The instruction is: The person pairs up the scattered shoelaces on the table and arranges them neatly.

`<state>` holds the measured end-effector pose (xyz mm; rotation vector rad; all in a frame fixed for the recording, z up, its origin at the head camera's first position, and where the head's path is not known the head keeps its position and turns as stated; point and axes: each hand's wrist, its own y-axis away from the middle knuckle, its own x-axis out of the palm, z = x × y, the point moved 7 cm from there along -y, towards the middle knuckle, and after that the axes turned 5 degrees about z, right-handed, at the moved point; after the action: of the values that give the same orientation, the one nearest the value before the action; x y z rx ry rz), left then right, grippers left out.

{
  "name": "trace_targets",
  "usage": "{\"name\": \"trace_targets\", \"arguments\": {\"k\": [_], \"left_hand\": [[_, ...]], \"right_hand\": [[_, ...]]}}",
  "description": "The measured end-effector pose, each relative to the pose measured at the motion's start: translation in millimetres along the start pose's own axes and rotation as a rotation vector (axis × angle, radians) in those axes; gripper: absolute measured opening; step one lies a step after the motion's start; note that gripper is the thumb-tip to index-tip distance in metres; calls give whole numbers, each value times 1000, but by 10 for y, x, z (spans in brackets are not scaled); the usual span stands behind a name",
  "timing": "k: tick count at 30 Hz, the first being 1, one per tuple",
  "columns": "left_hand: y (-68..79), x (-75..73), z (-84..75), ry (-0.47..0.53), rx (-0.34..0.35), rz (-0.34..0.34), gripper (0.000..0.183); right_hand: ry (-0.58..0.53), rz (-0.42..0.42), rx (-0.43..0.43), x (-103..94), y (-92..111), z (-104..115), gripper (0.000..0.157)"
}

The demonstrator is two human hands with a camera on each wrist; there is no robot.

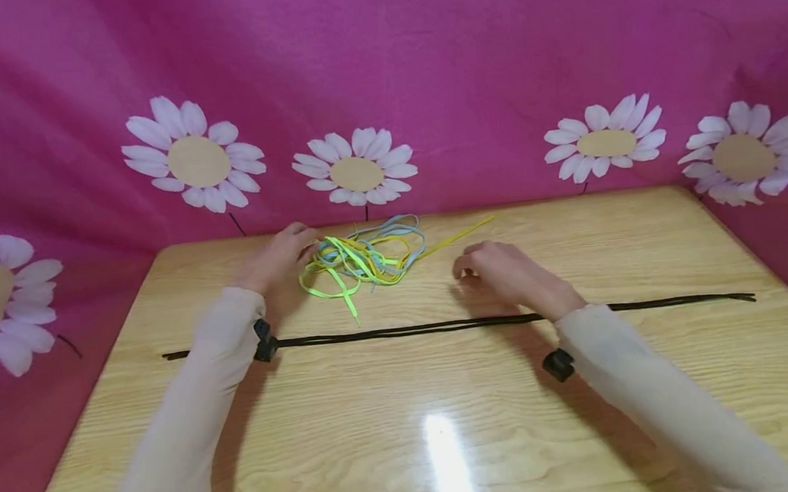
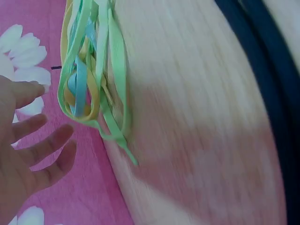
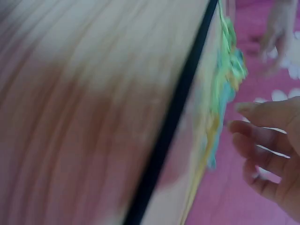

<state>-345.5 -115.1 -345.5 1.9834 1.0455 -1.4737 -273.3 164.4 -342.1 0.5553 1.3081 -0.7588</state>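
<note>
A loose tangle of flat shoelaces [image 1: 367, 255], neon green, yellow and light blue, lies toward the back of the wooden table. At its left side is my left hand [image 1: 283, 255]; in the left wrist view its fingers [image 2: 44, 147] are spread and bent slightly, with nothing between them. My right hand [image 1: 505, 269] hovers to the right of the tangle, beyond a yellow lace end. Its fingers are loosely bent and hold nothing in the right wrist view. A pair of black laces [image 1: 386, 332] stretches side by side across the table, passing beneath both forearms.
The wooden table [image 1: 352, 432] has a pink cloth [image 1: 464, 66] with white daisies behind it and at both sides. Black wrist cameras sit on the left wrist [image 1: 264, 340] and the right wrist [image 1: 558, 365]. A bright reflection shines on the front of the tabletop.
</note>
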Motion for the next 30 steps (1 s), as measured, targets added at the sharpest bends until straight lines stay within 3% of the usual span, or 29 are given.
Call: {"name": "trace_targets", "arguments": {"k": [4,8,12,18,21,24,30], "left_hand": [[-167,117,-123,-55,-21,42,32],[-259,169,-249,-123,0,80,30],[-271,192,-327,-165,51,106,19],[-265,219,-345,-168,67,142,13],[-279,230,-383,-194,105,145,11],[-288,253,-399,-230,100,144,10],[-320,255,-384,-302,45,92,10]], "right_hand": [[-6,31,-35,202,-423,381,26],[-15,112,16,389,-622,482,25],[-11,127,45,468,-689,489,23],[7,100,9,503,-763,557,48],[22,101,36,522,-808,565,29],[32,90,83,521,-834,549,4],[48,23,151,427,-833,466,21]]}}
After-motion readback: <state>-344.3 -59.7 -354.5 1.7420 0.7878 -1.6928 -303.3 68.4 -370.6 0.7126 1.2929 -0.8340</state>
